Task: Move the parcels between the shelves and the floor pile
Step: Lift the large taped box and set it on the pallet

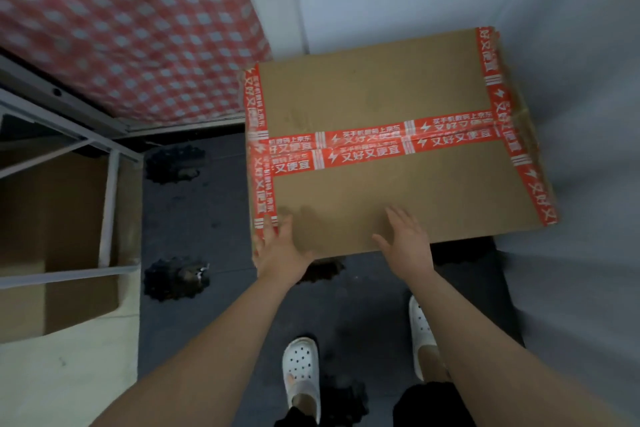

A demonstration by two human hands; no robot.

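Your left hand (277, 246) lies flat with fingers straight on the parcel's (381, 97) near-left corner. Your right hand (407, 236) is spread flat by its near edge. Neither grips. The parcel is at the floor's (225, 288) far-right corner, against the walls. Can't tell if it's resting or lifted. Looks like mid-transfer. The shelf (112, 201) on the left holds another carton (52, 218).

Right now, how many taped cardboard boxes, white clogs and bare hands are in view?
Brown cardboard box sealed with red printed tape: 1
White perforated clogs: 2
Bare hands, left hand and right hand: 2
Total: 5
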